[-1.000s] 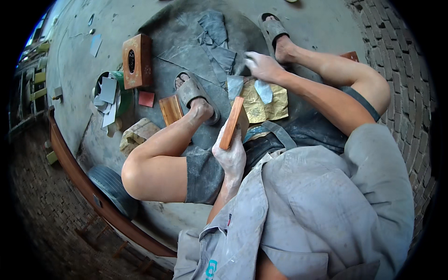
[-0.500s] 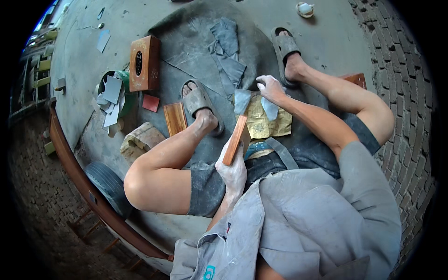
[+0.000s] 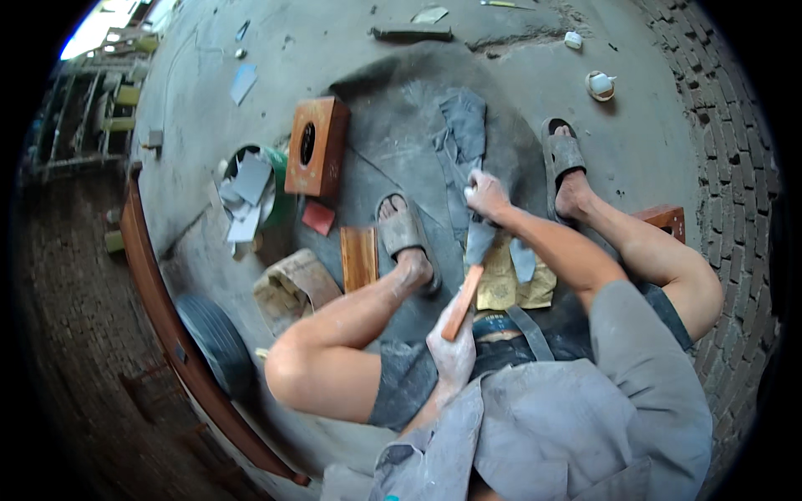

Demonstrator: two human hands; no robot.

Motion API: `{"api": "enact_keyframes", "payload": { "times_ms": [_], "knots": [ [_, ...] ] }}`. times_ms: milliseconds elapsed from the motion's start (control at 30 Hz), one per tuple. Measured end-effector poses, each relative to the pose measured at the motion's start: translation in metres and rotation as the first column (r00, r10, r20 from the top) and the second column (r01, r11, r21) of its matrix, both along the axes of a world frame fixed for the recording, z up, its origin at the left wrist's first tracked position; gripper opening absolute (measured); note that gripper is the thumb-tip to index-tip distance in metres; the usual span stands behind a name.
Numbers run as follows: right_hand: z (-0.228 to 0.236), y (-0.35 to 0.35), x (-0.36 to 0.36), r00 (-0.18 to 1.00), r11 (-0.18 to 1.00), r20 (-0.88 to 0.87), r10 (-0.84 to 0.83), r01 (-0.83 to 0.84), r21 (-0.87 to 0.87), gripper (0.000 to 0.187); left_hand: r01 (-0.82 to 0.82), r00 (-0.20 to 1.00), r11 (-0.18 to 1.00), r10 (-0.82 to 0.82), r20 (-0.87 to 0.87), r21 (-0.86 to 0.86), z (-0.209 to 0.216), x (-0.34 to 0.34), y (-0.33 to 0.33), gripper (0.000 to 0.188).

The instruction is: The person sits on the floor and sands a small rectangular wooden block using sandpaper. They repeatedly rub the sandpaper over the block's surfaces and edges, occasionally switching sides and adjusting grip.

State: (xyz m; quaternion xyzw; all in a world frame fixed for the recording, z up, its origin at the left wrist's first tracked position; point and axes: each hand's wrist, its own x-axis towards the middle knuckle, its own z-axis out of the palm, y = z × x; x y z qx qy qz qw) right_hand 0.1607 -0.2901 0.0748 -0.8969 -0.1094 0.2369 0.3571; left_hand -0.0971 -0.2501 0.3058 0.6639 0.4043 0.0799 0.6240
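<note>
Dusty grey covers everything we are working over: the concrete floor [image 3: 635, 150], the crumpled cloth [image 3: 464, 125] lying far of us, and our own skin. Our left hand [image 3: 454, 355] is clamped on the near end of a narrow wooden strip [image 3: 462, 302], the grip closed tight around it near our waist, so the strip slopes up and away toward the far side. Our right hand [image 3: 484, 194] is closed on a folded grey sheet of sandpaper [image 3: 479, 242], which hangs down from the fingers to about the strip's far end; whether it actually touches the wood we cannot tell.

To do this well, we judge that the strip wants a firm brace against the body so it does not flex or twist, and the paper should wrap flat on the face and travel along the grain with even pressure, not across the edges, which would round them.

The strip is reddish-orange, smooth and straight, with crisp long edges and a thin section. Under it lies a yellowish sheet [image 3: 510, 280] spread on the floor between our legs. A similar flat wooden board [image 3: 359, 257] rests just left of our left sandal [image 3: 403, 230], and a square wooden block with an oval hole [image 3: 317, 146] sits further off to the far left, beside a green bucket [image 3: 271, 188] stuffed with paper scraps.
</note>
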Motion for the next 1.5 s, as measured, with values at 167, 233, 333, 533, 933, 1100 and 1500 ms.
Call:
{"api": "enact_keyframes", "payload": {
  "times_ms": [167, 233, 333, 533, 933, 1100, 1500],
  "knots": [
    [0.144, -0.026, 0.0, 0.994, 0.929, 0.031, 0.101, -0.106, 0.354, 0.022, 0.015, 0.998, 0.998, -0.011, -0.061, 0.067, -0.003, -0.007, 0.012, 0.031],
    [0.196, -0.053, -0.012, 0.968, 0.92, -0.033, 0.248, -0.225, 0.321, 0.023, 0.019, 0.999, 0.997, -0.015, -0.05, 0.069, -0.004, -0.001, 0.008, 0.032],
    [0.244, -0.062, -0.066, 0.885, 0.808, 0.105, 0.453, -0.458, 0.371, 0.029, -0.014, 0.999, 0.995, 0.018, -0.039, 0.101, 0.002, -0.001, 0.012, 0.029],
    [0.238, -0.049, -0.153, 0.839, 0.747, 0.262, 0.477, -0.544, 0.382, 0.056, -0.061, 0.993, 0.943, 0.023, 0.12, 0.328, -0.029, -0.017, -0.003, 0.031],
    [0.261, -0.06, -0.191, 0.734, 0.692, 0.362, 0.574, -0.672, 0.264, 0.055, 0.07, 0.997, 0.971, -0.073, 0.005, 0.23, -0.033, -0.034, -0.004, 0.033],
    [0.25, -0.06, -0.161, 0.851, 0.813, 0.154, 0.502, -0.525, 0.25, 0.053, -0.071, 0.993, 0.951, 0.039, 0.111, 0.301, -0.035, -0.014, -0.014, 0.016],
    [0.252, -0.055, -0.171, 0.792, 0.737, 0.363, 0.491, -0.599, 0.312, 0.05, 0.002, 0.999, 0.979, -0.01, 0.038, 0.204, -0.018, -0.018, 0.002, 0.022]
  ]
}}
